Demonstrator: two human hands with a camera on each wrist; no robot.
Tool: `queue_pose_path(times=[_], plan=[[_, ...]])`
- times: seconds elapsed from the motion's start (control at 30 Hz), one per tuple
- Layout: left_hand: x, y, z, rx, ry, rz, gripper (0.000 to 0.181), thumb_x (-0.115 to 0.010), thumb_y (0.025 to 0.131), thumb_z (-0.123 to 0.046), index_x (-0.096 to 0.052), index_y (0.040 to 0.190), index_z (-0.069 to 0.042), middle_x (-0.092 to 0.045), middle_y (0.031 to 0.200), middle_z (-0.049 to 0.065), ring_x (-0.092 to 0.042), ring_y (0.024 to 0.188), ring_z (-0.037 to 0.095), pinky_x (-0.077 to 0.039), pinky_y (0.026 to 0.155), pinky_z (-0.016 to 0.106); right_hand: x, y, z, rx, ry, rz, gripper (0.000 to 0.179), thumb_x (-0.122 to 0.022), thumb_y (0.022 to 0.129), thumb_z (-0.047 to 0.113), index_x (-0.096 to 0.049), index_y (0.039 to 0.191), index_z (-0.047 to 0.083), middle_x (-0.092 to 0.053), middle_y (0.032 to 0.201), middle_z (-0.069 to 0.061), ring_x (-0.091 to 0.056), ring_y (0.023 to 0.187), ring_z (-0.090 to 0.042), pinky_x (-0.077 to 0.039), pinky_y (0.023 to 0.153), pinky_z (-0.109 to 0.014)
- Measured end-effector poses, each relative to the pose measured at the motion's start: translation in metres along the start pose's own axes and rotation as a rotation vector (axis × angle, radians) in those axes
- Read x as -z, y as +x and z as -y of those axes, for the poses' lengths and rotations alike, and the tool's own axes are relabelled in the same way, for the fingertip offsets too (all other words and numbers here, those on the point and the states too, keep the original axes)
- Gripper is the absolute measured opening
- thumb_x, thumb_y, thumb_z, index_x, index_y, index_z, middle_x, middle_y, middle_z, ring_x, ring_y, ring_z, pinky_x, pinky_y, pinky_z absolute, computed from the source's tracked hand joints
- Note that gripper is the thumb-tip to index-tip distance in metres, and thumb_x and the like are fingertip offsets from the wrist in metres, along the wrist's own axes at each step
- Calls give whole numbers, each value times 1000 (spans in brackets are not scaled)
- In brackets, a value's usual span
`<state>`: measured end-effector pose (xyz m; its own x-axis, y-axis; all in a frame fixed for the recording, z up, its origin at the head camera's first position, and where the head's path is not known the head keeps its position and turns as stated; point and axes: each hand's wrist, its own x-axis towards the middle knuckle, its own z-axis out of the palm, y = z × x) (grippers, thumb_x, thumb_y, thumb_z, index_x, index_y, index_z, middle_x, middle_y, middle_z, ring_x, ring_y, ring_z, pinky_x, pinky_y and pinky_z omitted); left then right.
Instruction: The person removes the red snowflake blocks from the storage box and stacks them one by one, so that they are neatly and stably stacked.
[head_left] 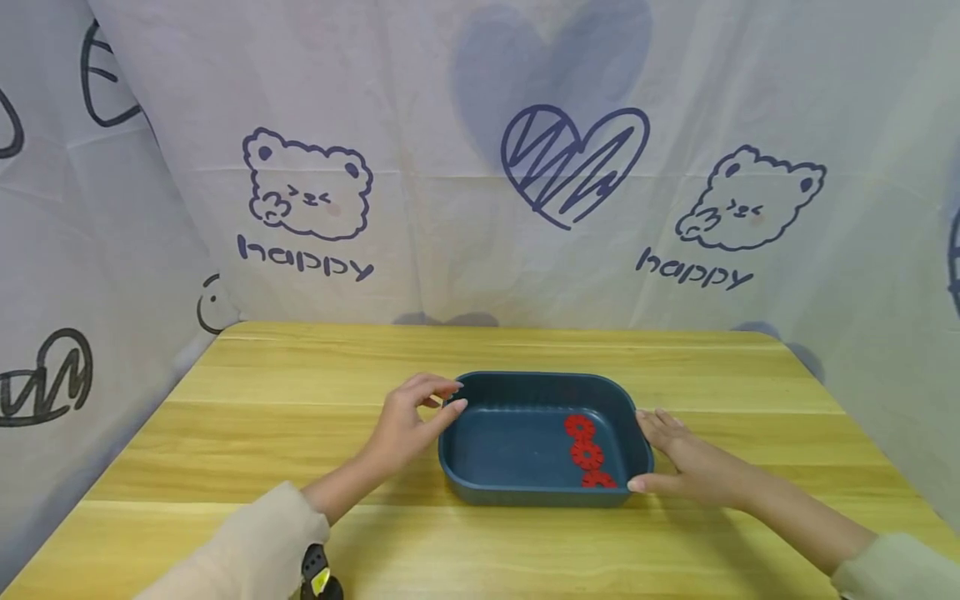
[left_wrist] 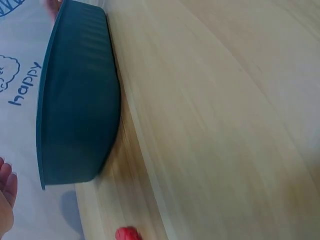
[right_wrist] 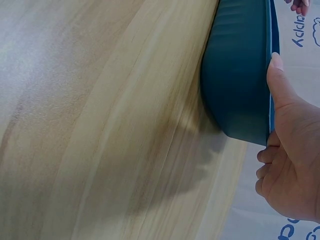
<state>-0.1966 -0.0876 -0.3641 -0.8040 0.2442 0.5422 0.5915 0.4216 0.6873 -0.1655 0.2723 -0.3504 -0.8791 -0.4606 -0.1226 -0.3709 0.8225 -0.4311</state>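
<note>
A dark teal rectangular tub (head_left: 517,492) stands on the table. Three red notched plastic discs (head_left: 587,454) lie in a row on its floor at the right side; the near one is partly hidden by the front wall. My left hand (head_left: 408,421) is at the tub's left end, fingers loosely bent and thumb tip over the rim. In the left wrist view, that hand (left_wrist: 6,195) shows apart from the tub wall. My right hand (head_left: 693,462) grips the right end, thumb on the near corner of the rim and fingers along the outer side, also plain in the right wrist view (right_wrist: 295,155).
A small red piece (left_wrist: 128,233) lies on the table beyond the tub's left end in the left wrist view. The wooden table (head_left: 225,458) runs back to a white cloth (head_left: 435,225) printed with bears and hearts. A black watch-like strap (head_left: 318,575) is by the left sleeve.
</note>
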Motion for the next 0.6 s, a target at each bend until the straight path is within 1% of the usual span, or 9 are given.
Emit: queue_pose_path(times=[0.23,0.33,0.5,0.6], plan=[[-11,4,-5,-12,4,5,23,-69,82,-10,-68,102,0,-65,94,13,-60,84,26,-55,73,38,-1,0,1,-2,1,0,101,-61,79,57,-22,141,-13,-19,148,-32,-10,134,-56,-22,100,-69],[-18,5,-10,-12,3,31,24,-70,82,-12,-68,103,-1,-65,96,12,-61,86,26,-55,75,37,-2,0,1,2,-6,-4,101,-61,79,56,-22,141,-13,-19,147,-33,-11,133,-56,-22,100,-69],[-34,9,-15,-22,4,73,25,-69,83,-15,-68,104,-3,-65,99,9,-62,90,22,-54,77,34,-3,-1,0,2,-5,-6,99,-62,79,54,-21,141,-13,-19,146,-34,-11,133,-56,-22,100,-69],[-45,12,-17,-37,0,95,25,-69,83,-16,-67,105,-3,-65,100,9,-61,90,21,-54,78,34,-4,1,-1,7,-10,-8,99,-63,80,53,-22,141,-12,-20,146,-34,-12,133,-56,-22,100,-69]])
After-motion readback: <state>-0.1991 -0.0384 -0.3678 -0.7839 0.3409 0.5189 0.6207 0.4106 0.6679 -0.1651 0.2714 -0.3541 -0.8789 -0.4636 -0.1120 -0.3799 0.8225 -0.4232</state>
